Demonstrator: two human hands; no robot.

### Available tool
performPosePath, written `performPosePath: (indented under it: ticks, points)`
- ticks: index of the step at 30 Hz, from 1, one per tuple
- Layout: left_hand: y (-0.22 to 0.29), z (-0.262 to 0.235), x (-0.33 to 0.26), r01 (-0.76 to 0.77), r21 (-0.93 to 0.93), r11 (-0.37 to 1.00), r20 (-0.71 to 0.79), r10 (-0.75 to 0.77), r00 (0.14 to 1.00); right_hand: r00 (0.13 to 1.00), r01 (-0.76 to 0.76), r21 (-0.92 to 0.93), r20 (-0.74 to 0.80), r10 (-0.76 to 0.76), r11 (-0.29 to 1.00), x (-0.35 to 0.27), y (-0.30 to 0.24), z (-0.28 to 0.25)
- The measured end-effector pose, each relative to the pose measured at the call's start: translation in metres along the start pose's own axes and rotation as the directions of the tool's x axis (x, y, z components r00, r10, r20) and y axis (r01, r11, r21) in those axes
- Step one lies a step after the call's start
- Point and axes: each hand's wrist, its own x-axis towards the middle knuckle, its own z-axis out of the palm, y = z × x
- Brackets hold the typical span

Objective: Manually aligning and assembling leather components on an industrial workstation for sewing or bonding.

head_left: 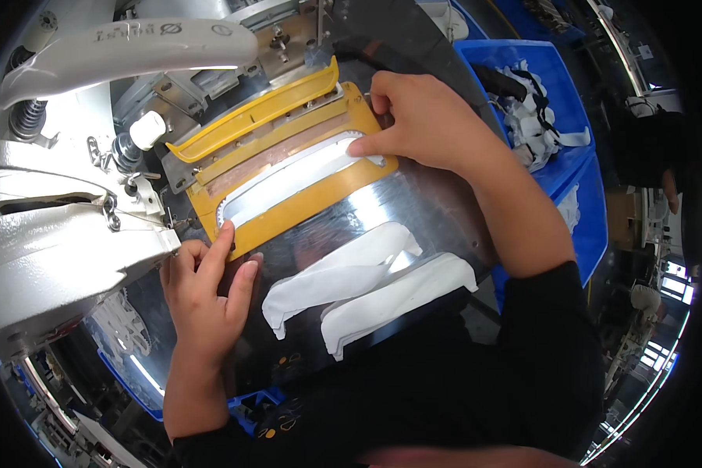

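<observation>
A yellow sewing template [304, 213] with a hinged yellow flap [261, 107] lies tilted on the shiny metal table. In its curved slot sits a white fabric piece [285, 187]. My left hand [207, 300] is open at the template's lower left corner, the index fingertip touching the near end of the white piece. At the right end, my right hand [429, 125] rests with thumb and index finger apart. Its thumb lies on the white piece; the index finger is by the template's far corner. Two small stacks of white fabric pieces, one nearer the template [343, 269] and one nearer me [398, 304], lie in front.
The white sewing machine [62, 242] stands close on the left, its curved arm [132, 58] reaching over the far side. Blue bins [558, 58] with white and black scraps stand on the right. More white pieces [121, 324] lie at lower left. Another person's hand [670, 189] shows far right.
</observation>
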Motion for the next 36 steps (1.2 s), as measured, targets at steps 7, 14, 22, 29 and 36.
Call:
performPosePath:
  ticks: [7, 14, 22, 29, 36]
  points:
    - [0.004, -0.007, -0.001, -0.039, 0.051, 0.998, -0.025, 0.04, 0.999, 0.993, 0.119, 0.051, 0.009, -0.12, 0.992, -0.004, 0.006, -0.003]
    - [0.0, -0.007, -0.002, 0.03, -0.017, 0.999, -0.008, -0.03, 1.0, 0.53, 0.844, -0.016, -0.124, -0.839, 0.536, -0.007, -0.012, 0.035]
    - [0.005, -0.002, -0.002, -0.037, -0.225, 0.974, -0.067, 0.023, 0.997, 0.524, 0.83, -0.143, -0.126, -0.842, 0.538, -0.012, -0.021, 0.036]
    - [0.015, -0.011, -0.013, -0.153, -0.194, 0.969, 0.139, 0.182, 0.973, 0.727, 0.654, 0.053, 0.232, -0.646, 0.755, -0.064, -0.047, 0.028]
    - [0.015, -0.009, -0.011, -0.168, -0.169, 0.971, 0.134, 0.192, 0.972, 0.691, 0.641, 0.187, 0.281, -0.666, 0.744, -0.071, -0.049, 0.036]
